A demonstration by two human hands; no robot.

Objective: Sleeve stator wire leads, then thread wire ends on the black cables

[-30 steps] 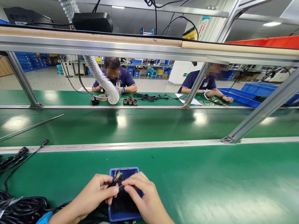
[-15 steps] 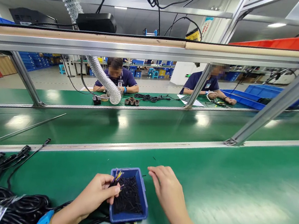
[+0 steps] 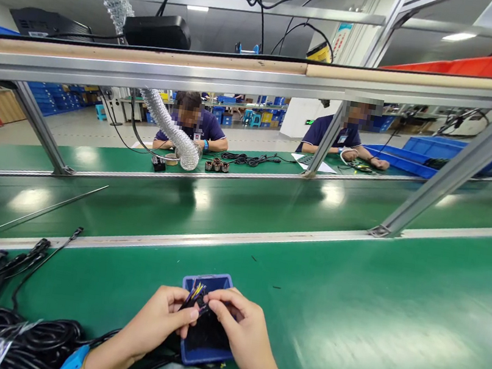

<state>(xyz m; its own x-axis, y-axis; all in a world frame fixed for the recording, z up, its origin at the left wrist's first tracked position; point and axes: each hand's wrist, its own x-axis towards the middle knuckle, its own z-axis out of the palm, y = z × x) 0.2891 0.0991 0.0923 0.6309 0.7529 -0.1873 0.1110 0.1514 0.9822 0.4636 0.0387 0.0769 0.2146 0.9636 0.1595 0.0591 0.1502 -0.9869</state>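
My left hand (image 3: 157, 318) is closed around the end of a black cable, with yellow and dark thin wires (image 3: 198, 291) fanning out above the fingers. Thumb and forefinger of my right hand (image 3: 247, 328) pinch together beside those wire ends; whatever is between them is too small to make out. Both hands are over a small blue bin (image 3: 200, 358), which holds many short black pieces (image 3: 201, 333) like cut tubing. My right hand covers part of the bin's right side.
Coiled black cables (image 3: 42, 339) with connectors lie at left on the green table (image 3: 368, 326). Small black scraps (image 3: 277, 287) lie behind the bin. Beyond a metal frame (image 3: 164, 237), two people sit at another bench near a flexible silver duct (image 3: 188, 154) and blue trays (image 3: 401, 161).
My right hand has moved left from beside the bin to the wire ends, its fingertips now near my left hand's. My left hand has stayed in place, holding the cable.
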